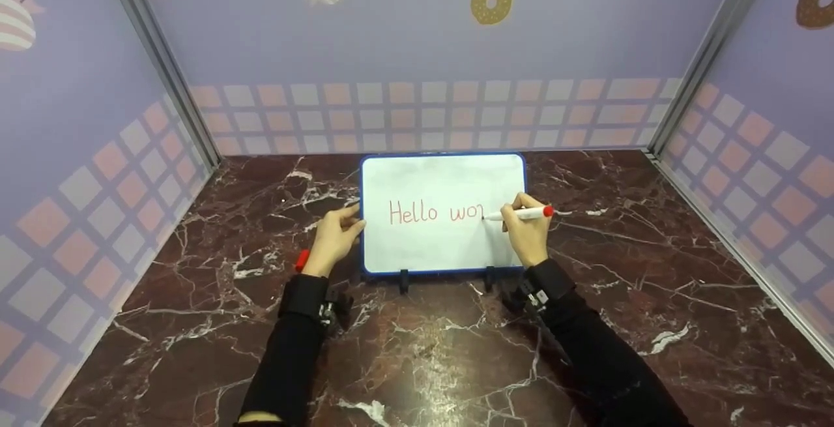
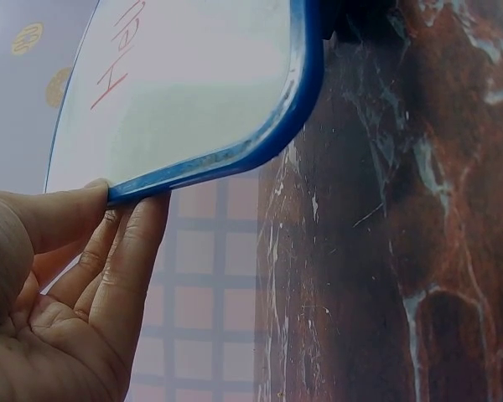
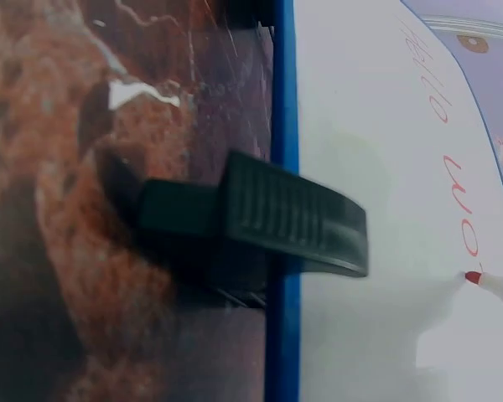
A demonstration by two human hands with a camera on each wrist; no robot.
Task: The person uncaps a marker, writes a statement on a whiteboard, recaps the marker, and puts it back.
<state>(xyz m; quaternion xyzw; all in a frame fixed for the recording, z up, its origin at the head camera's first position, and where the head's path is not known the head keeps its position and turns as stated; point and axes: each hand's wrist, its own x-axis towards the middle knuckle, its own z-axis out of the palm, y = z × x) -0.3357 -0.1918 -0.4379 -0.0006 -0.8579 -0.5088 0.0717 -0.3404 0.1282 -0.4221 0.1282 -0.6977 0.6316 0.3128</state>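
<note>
A blue-framed whiteboard (image 1: 430, 244) stands propped up, with "Hello wo" and part of another letter on it in red. My left hand (image 1: 335, 235) pinches its left edge; in the left wrist view, the thumb (image 2: 63, 213) lies at the front and the fingers (image 2: 134, 260) behind the frame. My right hand (image 1: 526, 231) holds a white marker (image 1: 518, 214) with a red end. In the right wrist view, the red marker tip (image 3: 473, 277) is at the last letter; most of that hand is out of view there.
Black feet (image 1: 404, 280) hold the board's lower edge, one seen close as a black clip (image 3: 293, 213). A red marker cap (image 1: 302, 260) lies on the dark marble-patterned table (image 1: 215, 349) beside my left wrist. Patterned walls (image 1: 417, 42) enclose the back and sides.
</note>
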